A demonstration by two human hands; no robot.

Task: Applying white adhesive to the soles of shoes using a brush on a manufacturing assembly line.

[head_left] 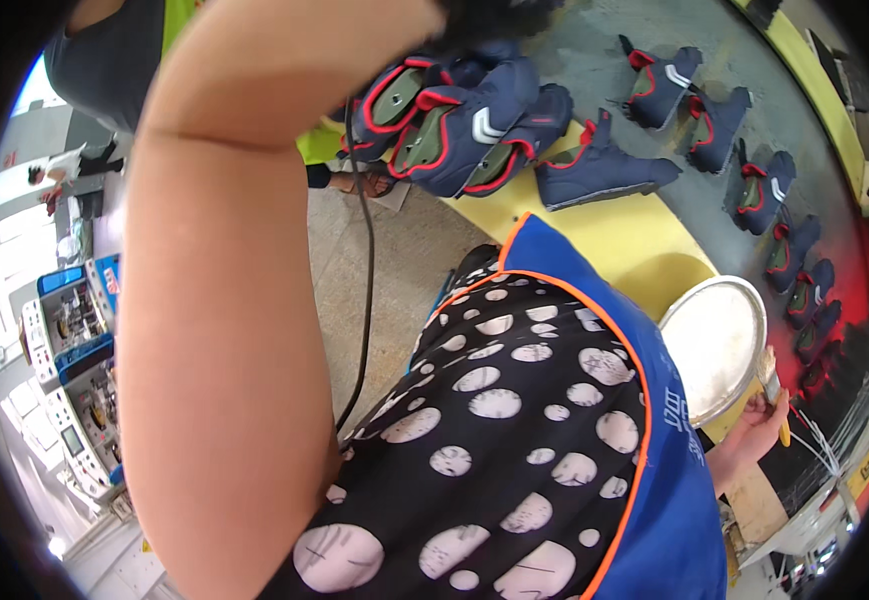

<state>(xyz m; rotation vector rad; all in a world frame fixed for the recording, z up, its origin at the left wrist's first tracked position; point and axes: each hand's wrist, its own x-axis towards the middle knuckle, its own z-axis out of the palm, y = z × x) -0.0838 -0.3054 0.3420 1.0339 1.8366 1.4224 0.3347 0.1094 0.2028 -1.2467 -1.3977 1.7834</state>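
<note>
My left arm [224, 300] rises large along the left side to the top edge. A dark covering, perhaps a glove, shows at my left hand [489, 18], whose fingers are hidden. It is nearest to a heap of navy shoe uppers [464, 130] with red trim and green soles. At the right, my right hand [747, 440] is closed around a brush [770, 378] with pale bristles and a yellow handle. The brush is beside the rim of a round pot [760, 320] holding white material. One navy shoe upper [604, 170] lies apart from the heap.
Several more navy shoes [762, 195] stand in a curved row on the dark surface [594, 75] with a yellow edge [654, 240]. A black cable [366, 270] hangs near my arm. Another person [104, 65] is at upper left; machines [69, 330] stand at far left.
</note>
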